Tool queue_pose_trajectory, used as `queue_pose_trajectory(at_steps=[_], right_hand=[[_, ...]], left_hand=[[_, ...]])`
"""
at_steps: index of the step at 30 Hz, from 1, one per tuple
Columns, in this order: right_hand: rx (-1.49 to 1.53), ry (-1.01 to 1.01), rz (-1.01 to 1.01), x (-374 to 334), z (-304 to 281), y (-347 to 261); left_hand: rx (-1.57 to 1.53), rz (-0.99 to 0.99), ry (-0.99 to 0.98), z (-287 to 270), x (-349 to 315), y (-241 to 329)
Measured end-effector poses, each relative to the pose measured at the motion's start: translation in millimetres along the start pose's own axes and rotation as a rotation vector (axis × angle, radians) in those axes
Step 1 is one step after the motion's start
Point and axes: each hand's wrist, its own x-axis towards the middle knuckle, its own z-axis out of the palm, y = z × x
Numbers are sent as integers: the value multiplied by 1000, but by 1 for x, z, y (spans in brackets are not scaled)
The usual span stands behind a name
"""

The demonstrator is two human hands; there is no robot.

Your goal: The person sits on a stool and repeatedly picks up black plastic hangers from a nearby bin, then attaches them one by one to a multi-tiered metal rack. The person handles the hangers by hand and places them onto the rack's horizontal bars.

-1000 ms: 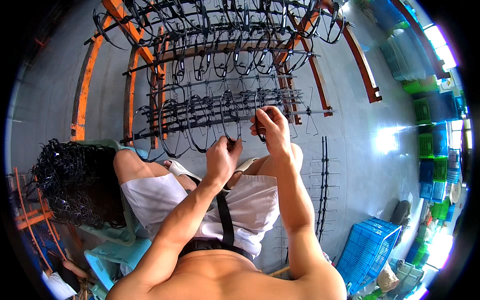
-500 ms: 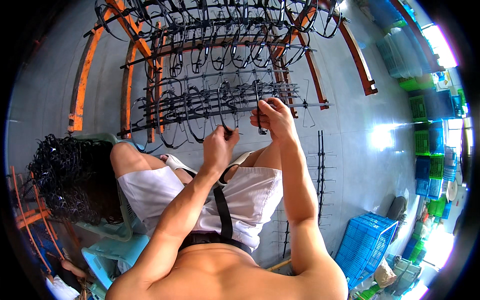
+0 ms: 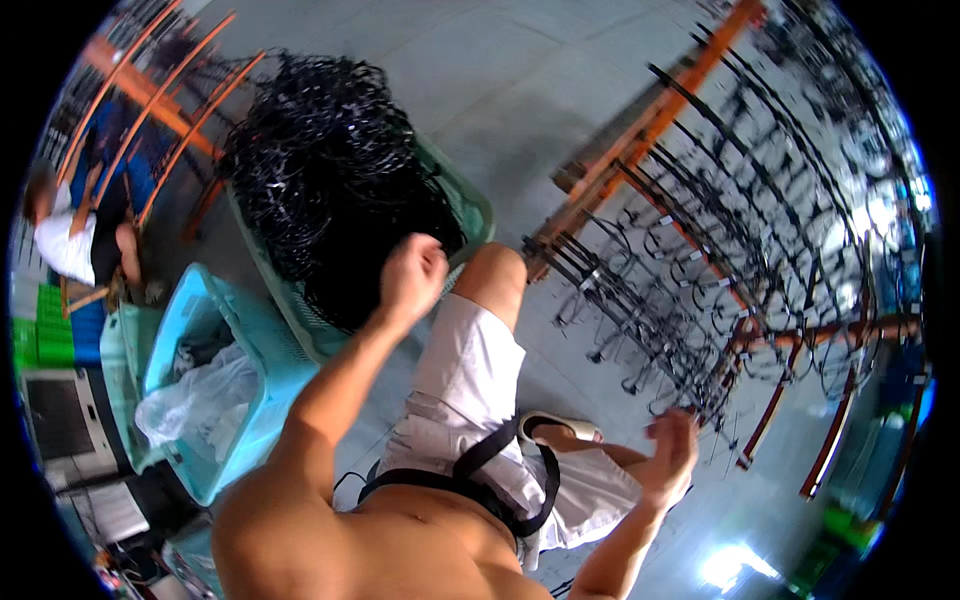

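My left hand (image 3: 413,280) hovers at the inner edge of a green plastic basket (image 3: 474,208). Its fingers are curled in, and nothing shows in them. Inside the basket lies a tangled heap of thin, glossy black curved parts (image 3: 325,150), close to that hand. On the other side, my right hand (image 3: 672,458) is held up beside the near end of a rack (image 3: 650,195). Its fingers look apart and hold nothing visible, though they are slightly blurred. Black loop-shaped parts (image 3: 640,320) hang in rows from the rack's dark bars.
A light-blue crate (image 3: 275,350) with clear plastic bags stands at the left, next to the basket. Farther back, another person (image 3: 75,235) sits beside orange rods (image 3: 160,100). The rack's orange legs (image 3: 835,430) reach the grey floor at the right.
My view has swung left, bringing the basket to the middle and the rack to the right. Both hands have left the hanging black loops; the left is now over the basket.
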Motion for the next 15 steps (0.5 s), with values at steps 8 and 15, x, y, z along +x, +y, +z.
queue_pose_trajectory(at_steps=[8, 15], right_hand=[[-219, -636, 77, 2, 133, -25], [-270, -816, 5, 35, 206, -44]], left_hand=[[655, -36, -22, 17, 62, -136], [403, -245, -285, -2, 104, -164]])
